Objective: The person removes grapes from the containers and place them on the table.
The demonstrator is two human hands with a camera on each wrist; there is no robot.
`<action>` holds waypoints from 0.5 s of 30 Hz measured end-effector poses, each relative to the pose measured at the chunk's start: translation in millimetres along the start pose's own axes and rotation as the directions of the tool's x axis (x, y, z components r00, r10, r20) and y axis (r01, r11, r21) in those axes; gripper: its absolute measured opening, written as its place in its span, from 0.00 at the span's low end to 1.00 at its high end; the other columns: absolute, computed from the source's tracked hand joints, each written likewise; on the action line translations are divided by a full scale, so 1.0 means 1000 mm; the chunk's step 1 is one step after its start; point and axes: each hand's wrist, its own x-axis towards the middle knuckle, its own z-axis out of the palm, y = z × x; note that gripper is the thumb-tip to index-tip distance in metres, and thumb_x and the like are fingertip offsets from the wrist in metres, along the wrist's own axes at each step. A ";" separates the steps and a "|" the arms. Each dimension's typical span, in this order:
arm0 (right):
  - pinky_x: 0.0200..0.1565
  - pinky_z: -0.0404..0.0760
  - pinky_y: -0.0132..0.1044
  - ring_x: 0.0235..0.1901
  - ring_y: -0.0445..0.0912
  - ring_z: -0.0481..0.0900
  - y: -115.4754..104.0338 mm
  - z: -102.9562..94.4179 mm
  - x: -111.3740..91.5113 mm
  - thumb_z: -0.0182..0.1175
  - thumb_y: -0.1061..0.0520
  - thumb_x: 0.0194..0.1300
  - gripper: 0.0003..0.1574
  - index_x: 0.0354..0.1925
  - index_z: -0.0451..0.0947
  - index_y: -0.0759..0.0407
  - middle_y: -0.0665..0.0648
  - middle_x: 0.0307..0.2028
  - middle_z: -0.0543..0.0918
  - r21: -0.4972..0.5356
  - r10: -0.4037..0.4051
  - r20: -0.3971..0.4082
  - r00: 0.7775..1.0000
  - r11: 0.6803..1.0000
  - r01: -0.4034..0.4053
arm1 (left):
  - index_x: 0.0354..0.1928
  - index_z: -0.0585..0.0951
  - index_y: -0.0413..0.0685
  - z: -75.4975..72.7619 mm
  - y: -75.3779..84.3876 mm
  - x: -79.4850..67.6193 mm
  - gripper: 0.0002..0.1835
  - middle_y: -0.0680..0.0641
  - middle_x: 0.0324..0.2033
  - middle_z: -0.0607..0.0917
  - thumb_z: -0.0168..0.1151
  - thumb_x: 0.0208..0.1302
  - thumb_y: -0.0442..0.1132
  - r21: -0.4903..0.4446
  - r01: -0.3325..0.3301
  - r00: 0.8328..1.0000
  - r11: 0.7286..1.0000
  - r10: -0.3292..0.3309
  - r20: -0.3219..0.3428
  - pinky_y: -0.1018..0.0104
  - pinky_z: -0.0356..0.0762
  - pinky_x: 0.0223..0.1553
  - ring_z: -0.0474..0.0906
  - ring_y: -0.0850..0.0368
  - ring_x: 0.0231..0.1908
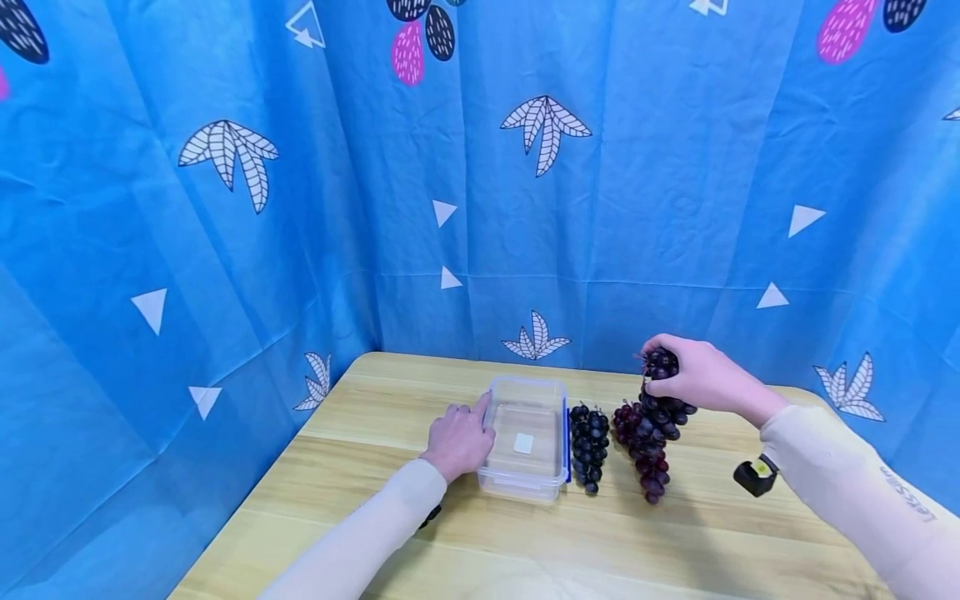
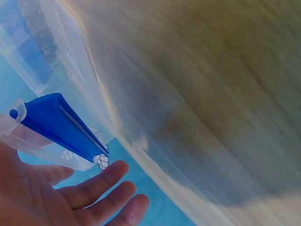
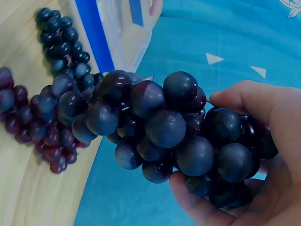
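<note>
My right hand (image 1: 693, 372) holds a bunch of dark purple grapes (image 3: 169, 127) by its top end, with thumb and fingers curled round it. The bunch hangs in front of a reddish bunch of grapes (image 1: 651, 467), overlapping it in the head view. A smaller black bunch of grapes (image 1: 588, 446) lies on the table, right beside the clear plastic container (image 1: 525, 492). My left hand (image 1: 459, 440) touches the container's left side, index finger stretched along the rim. In the left wrist view its other fingers (image 2: 96, 188) extend loosely below a blue latch (image 2: 61, 125).
The container is lidless at the top, with a white label (image 1: 523, 443) showing at its bottom. A light wooden table (image 1: 360, 475) carries everything. Blue patterned curtain (image 1: 480, 208) hangs close behind the table and along its left side.
</note>
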 end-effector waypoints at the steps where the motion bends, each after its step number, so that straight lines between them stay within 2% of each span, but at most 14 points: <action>1: 0.39 0.76 0.46 0.45 0.51 0.77 0.002 -0.001 -0.003 0.63 0.45 0.54 0.32 0.56 0.69 0.50 0.59 0.50 0.78 -0.002 0.002 0.004 1.000 1.000 -0.002 | 0.70 0.56 0.60 0.000 0.000 0.000 0.33 0.41 0.50 0.79 0.46 0.63 0.53 0.000 -0.002 1.000 1.000 0.002 0.000 0.47 0.75 0.40 0.72 0.45 0.51; 15: 0.39 0.77 0.48 0.43 0.53 0.77 0.030 -0.009 -0.032 0.67 0.46 0.50 0.32 0.53 0.71 0.52 0.59 0.44 0.80 -0.049 0.024 0.022 0.999 0.999 -0.023 | 0.70 0.56 0.61 0.002 -0.002 0.002 0.33 0.42 0.46 0.79 0.46 0.63 0.53 -0.006 -0.010 1.000 1.000 0.010 0.006 0.47 0.75 0.37 0.72 0.45 0.49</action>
